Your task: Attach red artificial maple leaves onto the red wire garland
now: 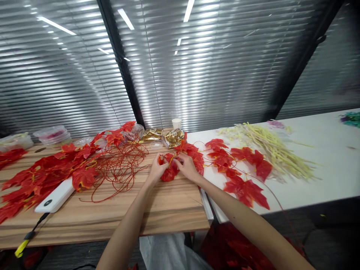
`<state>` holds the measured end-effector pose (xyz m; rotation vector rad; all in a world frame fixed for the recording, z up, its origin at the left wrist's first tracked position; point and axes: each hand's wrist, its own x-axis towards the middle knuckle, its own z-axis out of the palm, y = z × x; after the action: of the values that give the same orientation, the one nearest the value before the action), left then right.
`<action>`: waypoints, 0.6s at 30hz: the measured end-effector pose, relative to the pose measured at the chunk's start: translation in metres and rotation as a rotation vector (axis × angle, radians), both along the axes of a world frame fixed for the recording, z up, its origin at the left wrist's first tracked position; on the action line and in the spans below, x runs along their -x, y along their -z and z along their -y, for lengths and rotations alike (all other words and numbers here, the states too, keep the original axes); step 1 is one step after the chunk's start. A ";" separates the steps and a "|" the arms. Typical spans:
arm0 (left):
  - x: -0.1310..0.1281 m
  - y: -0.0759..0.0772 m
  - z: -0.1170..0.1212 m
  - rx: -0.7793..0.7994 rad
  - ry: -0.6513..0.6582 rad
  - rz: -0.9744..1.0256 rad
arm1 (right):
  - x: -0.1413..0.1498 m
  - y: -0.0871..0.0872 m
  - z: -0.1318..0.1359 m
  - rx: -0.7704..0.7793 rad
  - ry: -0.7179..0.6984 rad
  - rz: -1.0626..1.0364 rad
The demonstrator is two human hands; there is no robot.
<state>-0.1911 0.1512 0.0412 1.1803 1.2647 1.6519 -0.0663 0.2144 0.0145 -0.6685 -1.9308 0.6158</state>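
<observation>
Both my hands meet over a red artificial maple leaf [169,173] near the right end of the wooden table. My left hand [158,168] pinches at the leaf's upper left part with its fingers closed. Close beside it, my right hand [185,165] pinches near the leaf's yellowish stem, though what lies between those fingertips is too small to make out. More red leaves [197,155] bunch just beyond my right hand. A loose tangle of thin red cord [120,165] lies left of my hands. Strung leaves [246,190] trail off to the right on thin cord.
A pile of red leaves [53,168] covers the wooden table [174,213] at left, with a white power bank [56,195] in front. Gold packets [173,138] and a paper cup [176,123] stand behind. Pale yellow stems [270,153] lie on the white table [334,165].
</observation>
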 end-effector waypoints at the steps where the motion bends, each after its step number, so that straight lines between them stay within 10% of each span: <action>1: 0.000 0.000 0.000 0.000 0.005 0.010 | 0.000 0.000 0.000 -0.001 -0.013 -0.009; 18: 0.002 0.008 -0.002 0.028 0.046 -0.100 | -0.002 -0.004 0.002 -0.019 -0.013 0.019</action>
<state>-0.1928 0.1532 0.0335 1.2791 1.3085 1.5542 -0.0642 0.2124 0.0187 -0.6528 -1.9579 0.5998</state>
